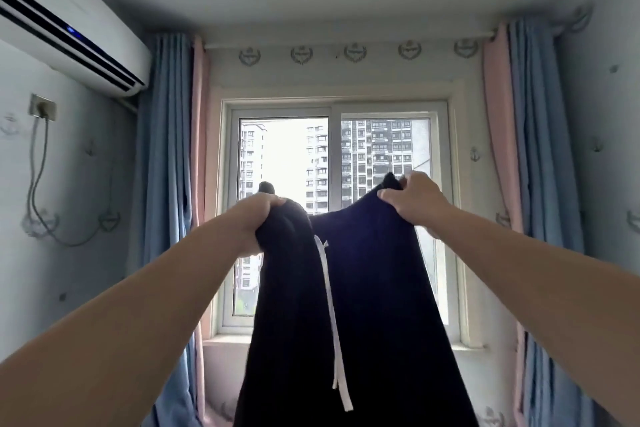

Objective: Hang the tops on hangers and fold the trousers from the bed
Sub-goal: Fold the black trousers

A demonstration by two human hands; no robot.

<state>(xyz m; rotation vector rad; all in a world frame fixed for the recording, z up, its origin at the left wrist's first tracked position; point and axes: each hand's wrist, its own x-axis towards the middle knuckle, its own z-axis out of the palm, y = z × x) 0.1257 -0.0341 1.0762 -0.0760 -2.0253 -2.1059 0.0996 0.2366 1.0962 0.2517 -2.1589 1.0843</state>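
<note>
The left hand (258, 218) was curled tight round one top corner of the dark blue soft trousers (377, 288), with the cloth bunched up in its fist. The right hand (412, 199) gripped the other top corner. Its fingers were folded over the edge, and a little bit of cloth poked up above them. Both arms were stretched out and lifted. The hands were apart, the right one a bit higher than the left. The waist of the trousers sagged between the two hands. The legs hung down in the air below the hands and ran off the bottom of the picture. A long flat white drawstring (329, 305) dangled down the front, below the left hand and a little to its right.

Behind the hands was a white-framed sliding glass window (334, 107) with tall buildings (381, 146) outside. Out past each hand hung long blue cloth curtains (159, 149) with a pink cloth strip (200, 114) on the window side. High up, left of the left hand, was a white box-shaped air conditioner (69, 35) on the wall. Under it sat a grey wall socket (43, 107) with a grey cable (34, 184) hanging from it.
</note>
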